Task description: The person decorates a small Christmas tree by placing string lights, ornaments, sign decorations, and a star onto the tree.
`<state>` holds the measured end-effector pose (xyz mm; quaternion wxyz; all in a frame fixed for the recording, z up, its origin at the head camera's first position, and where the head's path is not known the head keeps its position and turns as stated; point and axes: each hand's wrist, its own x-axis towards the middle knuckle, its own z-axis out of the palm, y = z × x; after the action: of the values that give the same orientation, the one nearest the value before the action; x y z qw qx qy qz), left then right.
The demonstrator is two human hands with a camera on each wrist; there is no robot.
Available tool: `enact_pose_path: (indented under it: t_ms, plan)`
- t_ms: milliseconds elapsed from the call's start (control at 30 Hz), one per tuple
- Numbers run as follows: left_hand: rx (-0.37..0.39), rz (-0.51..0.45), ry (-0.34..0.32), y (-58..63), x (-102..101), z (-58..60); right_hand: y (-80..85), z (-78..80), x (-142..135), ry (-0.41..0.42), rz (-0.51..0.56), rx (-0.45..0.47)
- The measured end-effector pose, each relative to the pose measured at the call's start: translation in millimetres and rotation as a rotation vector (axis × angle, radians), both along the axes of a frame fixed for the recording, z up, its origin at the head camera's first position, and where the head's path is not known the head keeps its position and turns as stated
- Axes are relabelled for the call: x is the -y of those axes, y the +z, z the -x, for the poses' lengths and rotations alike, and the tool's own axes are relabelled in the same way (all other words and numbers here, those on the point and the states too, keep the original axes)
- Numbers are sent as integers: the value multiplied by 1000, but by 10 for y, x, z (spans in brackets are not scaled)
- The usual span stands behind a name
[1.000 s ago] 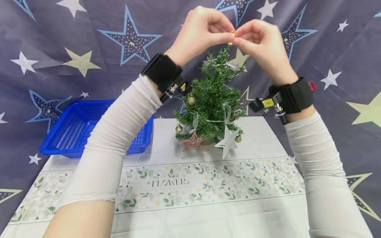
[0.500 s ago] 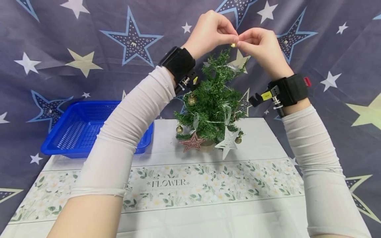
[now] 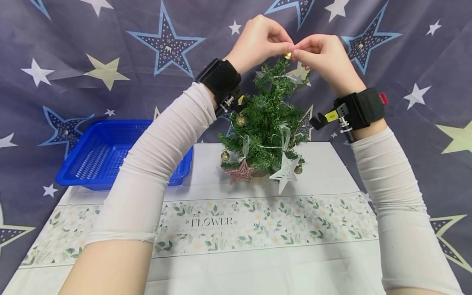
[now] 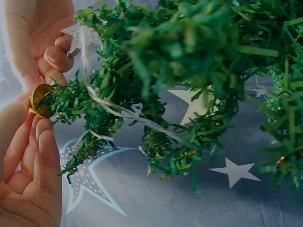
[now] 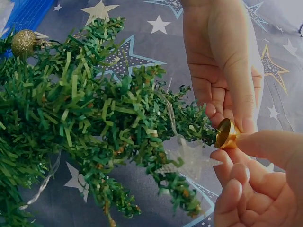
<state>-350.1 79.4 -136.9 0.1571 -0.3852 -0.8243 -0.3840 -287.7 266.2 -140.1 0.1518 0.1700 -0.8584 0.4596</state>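
My left hand (image 3: 259, 43) and right hand (image 3: 328, 59) meet above the tip of a small green Christmas tree (image 3: 271, 110). Between their fingertips is a small gold bell (image 3: 288, 56), its mouth turned down over the topmost twig. In the left wrist view, the left thumb and fingers pinch the top of the bell (image 4: 42, 100), with the right hand (image 4: 40, 42) close behind. From the right wrist, the right thumb and fingers hold the bell (image 5: 226, 134) from one side, and the left hand's (image 5: 225, 61) fingertips reach it from the other.
Hanging on the tree are a pink star (image 3: 241, 171), a white star (image 3: 285, 173), and several gold balls (image 3: 241, 119). A blue basket (image 3: 88, 180) stands at the left of the white table (image 3: 280, 266). Behind hangs a star-patterned cloth (image 3: 121, 24).
Both hands have come slightly down with the bell, the left one also moving right. Over the last half second they have stayed almost still at the treetop while the head view shifted slightly.
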Motion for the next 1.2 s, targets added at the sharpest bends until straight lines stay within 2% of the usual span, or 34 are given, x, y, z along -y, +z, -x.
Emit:
enact_pose_path:
  t_ms: [333, 700, 1200]
  plan:
    - [-27, 0, 8, -30, 50, -3, 16, -4, 26, 10, -26, 14]
    - [13, -32, -6, -65, 65, -3, 6, -3, 52, 3, -13, 22]
    - [16, -50, 2, -76, 69, 21, 3, -1, 8, -13, -25, 18]
